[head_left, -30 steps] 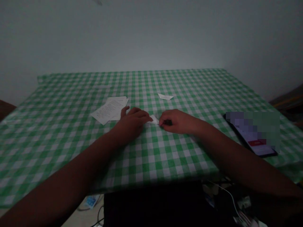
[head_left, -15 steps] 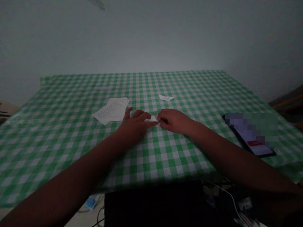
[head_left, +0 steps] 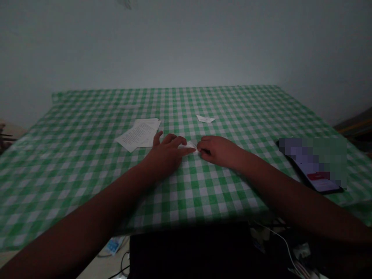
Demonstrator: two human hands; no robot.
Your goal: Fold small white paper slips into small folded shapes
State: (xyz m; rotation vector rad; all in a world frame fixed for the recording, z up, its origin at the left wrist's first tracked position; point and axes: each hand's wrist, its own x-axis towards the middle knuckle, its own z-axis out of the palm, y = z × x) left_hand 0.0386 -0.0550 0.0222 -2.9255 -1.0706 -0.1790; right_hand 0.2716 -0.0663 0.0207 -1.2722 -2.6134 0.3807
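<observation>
A small white folded piece of paper (head_left: 190,146) lies on the green-and-white checked tablecloth (head_left: 203,186) between my two hands. My left hand (head_left: 167,153) rests flat on the cloth with its fingers stretched over the paper's left part, pressing it down. My right hand (head_left: 217,149) is curled, its fingertips pinching the paper's right end. Most of the paper is hidden under the fingers.
A loose stack of printed sheets (head_left: 139,133) lies just left of my left hand. Another small folded paper (head_left: 205,119) sits further back. A phone (head_left: 315,170) with a lit screen lies at the right edge. Cables and clutter show below the table's front edge.
Both hands have closed in on the small paper; the left fingers slid right over it and the right hand's pinch shifted slightly. The view moved a little.
</observation>
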